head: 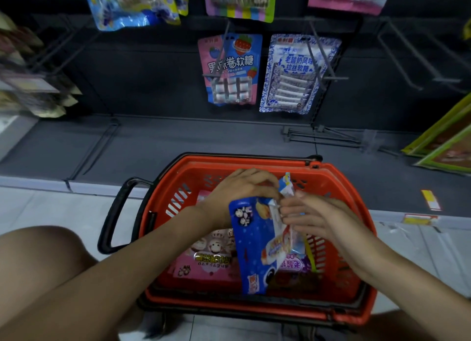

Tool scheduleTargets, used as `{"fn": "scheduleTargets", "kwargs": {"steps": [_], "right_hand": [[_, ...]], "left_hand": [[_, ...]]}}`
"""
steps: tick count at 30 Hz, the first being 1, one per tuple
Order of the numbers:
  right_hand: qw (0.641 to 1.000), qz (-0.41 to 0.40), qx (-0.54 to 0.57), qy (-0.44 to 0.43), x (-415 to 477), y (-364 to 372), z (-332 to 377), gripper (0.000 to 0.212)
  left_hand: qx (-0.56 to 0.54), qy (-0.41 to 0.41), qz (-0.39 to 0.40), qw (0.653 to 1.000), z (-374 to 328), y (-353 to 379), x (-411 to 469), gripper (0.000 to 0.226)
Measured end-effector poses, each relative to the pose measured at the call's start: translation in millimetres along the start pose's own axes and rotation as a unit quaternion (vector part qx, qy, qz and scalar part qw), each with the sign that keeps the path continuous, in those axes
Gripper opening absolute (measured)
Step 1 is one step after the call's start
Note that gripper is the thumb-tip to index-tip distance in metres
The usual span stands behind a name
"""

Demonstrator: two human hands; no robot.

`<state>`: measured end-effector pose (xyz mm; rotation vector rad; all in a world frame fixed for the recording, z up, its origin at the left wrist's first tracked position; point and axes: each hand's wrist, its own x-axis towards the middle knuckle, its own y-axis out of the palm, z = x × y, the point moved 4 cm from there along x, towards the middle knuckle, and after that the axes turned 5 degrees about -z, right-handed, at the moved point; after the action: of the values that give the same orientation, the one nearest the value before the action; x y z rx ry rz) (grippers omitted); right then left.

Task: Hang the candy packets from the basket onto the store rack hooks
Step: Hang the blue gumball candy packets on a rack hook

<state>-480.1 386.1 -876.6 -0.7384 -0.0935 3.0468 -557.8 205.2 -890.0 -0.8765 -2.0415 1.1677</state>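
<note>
A red plastic basket (254, 306) with black handles stands on the floor in front of me. Over it my left hand (237, 188) pinches the top of a stack of candy packets, the front one a blue packet (251, 249). My right hand (321, 218) touches the packets' top edge from the right, fingers spread. A pink packet (206, 261) and a purple packet (293, 264) lie inside the basket. On the dark rack, a pink-and-blue packet (230, 68) and a blue-and-white packet (293, 73) hang from hooks.
Bare black hooks (405, 60) stick out at the right of the rack, more at the left. Other packets hang along the top (239, 2). Green-edged packages (446, 147) lie on the low shelf at right. My bare knee (43, 259) is at lower left.
</note>
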Motion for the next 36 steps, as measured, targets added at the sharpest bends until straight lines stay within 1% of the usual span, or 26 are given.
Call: {"fn": "scheduleTargets", "kwargs": {"steps": [1,2,3,4,5,6,8,10,11,13,14,15,17,19,21,22,24,26,28,30,32,33,36], "right_hand": [[0.999,-0.023,0.008,-0.021,0.9,-4.3,6.8,0.035],[0.999,-0.03,0.029,-0.033,0.2,-7.9,15.0,0.037],[0.997,-0.044,0.039,-0.044,1.9,-14.3,18.1,0.039],[0.996,-0.051,0.06,-0.048,1.3,-16.8,23.6,0.041],[0.994,-0.055,0.084,-0.045,0.9,-19.3,26.2,0.041],[0.99,-0.056,0.119,-0.045,0.7,-22.8,28.9,0.041],[0.974,-0.058,0.211,-0.065,-0.4,-30.5,36.7,0.047],[0.96,-0.049,0.269,-0.056,1.6,-36.3,40.3,0.056],[0.964,-0.047,0.26,-0.042,5.5,-40.2,35.5,0.062],[0.973,-0.046,0.226,-0.022,11.2,-41.5,29.2,0.076],[0.976,-0.037,0.216,-0.02,10.6,-39.4,28.4,0.075],[0.979,-0.034,0.199,-0.026,11.0,-35.2,26.5,0.069],[0.989,-0.021,0.137,-0.047,10.3,-25.2,23.0,0.049],[0.996,-0.015,0.068,-0.051,9.6,-18.0,15.8,0.037],[0.997,-0.024,0.05,-0.048,10.6,-15.1,9.0,0.03],[0.997,-0.029,0.054,-0.05,9.7,-12.4,9.8,0.029],[0.995,-0.039,0.077,-0.058,10.6,-9.2,14.2,0.03],[0.991,-0.051,0.104,-0.059,15.0,-8.4,17.6,0.033],[0.99,-0.052,0.11,-0.071,18.3,-6.0,21.3,0.035],[0.991,-0.045,0.097,-0.086,18.2,2.7,28.0,0.038],[0.991,-0.033,0.085,-0.099,19.2,13.7,36.2,0.041],[0.991,-0.025,0.08,-0.104,20.5,19.5,41.1,0.044],[0.989,-0.001,0.064,-0.131,22.2,32.6,56.9,0.055]], "left_hand": [[-0.039,-0.009,-0.014,0.999,-2.8,-7.3,1.8,0.031],[-0.066,-0.026,-0.032,0.997,-3.9,-13.0,3.2,0.027],[-0.107,-0.052,-0.055,0.991,-5.9,-18.9,4.5,0.025],[-0.155,-0.098,-0.07,0.98,-9.2,-25.9,6.2,0.026],[-0.214,-0.162,-0.08,0.96,-11.4,-32.0,7.2,0.028],[-0.273,-0.198,-0.092,0.937,-13.2,-36.6,7.9,0.028],[-0.351,-0.239,-0.126,0.897,-10.3,-38.9,8.1,0.025],[-0.406,-0.278,-0.155,0.857,-5.8,-36.9,5.9,0.021],[-0.428,-0.302,-0.167,0.835,-5.1,-35.9,4.7,0.023],[-0.462,-0.357,-0.168,0.794,-3.7,-28.1,1.7,0.038],[-0.48,-0.38,-0.161,0.775,-6.7,-24.2,0.9,0.042],[-0.5,-0.395,-0.153,0.755,-8.6,-19.3,0.5,0.043],[-0.517,-0.42,-0.154,0.73,-9.3,-12.3,-1.4,0.046],[-0.514,-0.436,-0.169,0.719,-8.5,-11.4,-5.1,0.059],[-0.511,-0.449,-0.179,0.711,-6.1,-14.3,-8.7,0.073],[-0.519,-0.448,-0.179,0.706,-5.6,-16.7,-9.8,0.073],[-0.541,-0.437,-0.171,0.698,-7.1,-22.7,-11.6,0.057],[-0.545,-0.418,-0.145,0.712,-9.0,-26.9,-14.3,0.042],[-0.542,-0.407,-0.135,0.723,-8.0,-29.7,-20.5,0.043],[-0.539,-0.407,-0.149,0.722,-5.1,-37.0,-28.9,0.05],[-0.535,-0.405,-0.169,0.722,-2.5,-48.0,-36.6,0.051],[-0.534,-0.404,-0.184,0.72,-1.0,-54.6,-40.2,0.047],[-0.535,-0.404,-0.22,0.709,1.9,-74.8,-49.4,0.027]]}}
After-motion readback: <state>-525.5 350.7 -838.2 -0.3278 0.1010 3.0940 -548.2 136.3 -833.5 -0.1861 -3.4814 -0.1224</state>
